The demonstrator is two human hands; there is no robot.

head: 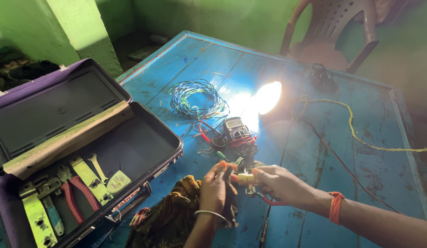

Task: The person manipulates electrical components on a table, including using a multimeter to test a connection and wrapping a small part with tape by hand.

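Your left hand and right hand meet at the near middle of the blue table, both pinching a small yellowish cylindrical part, left fingertips at its left end and right fingers closed round its right end, just near of the multimeter with its red leads. To your left the open purple toolbox holds red-handled pliers, a blue-handled tool, flat yellow-green spanners and a small round tape roll along its near-left side. Farther off lie a coil of blue and green wire and a glowing bulb.
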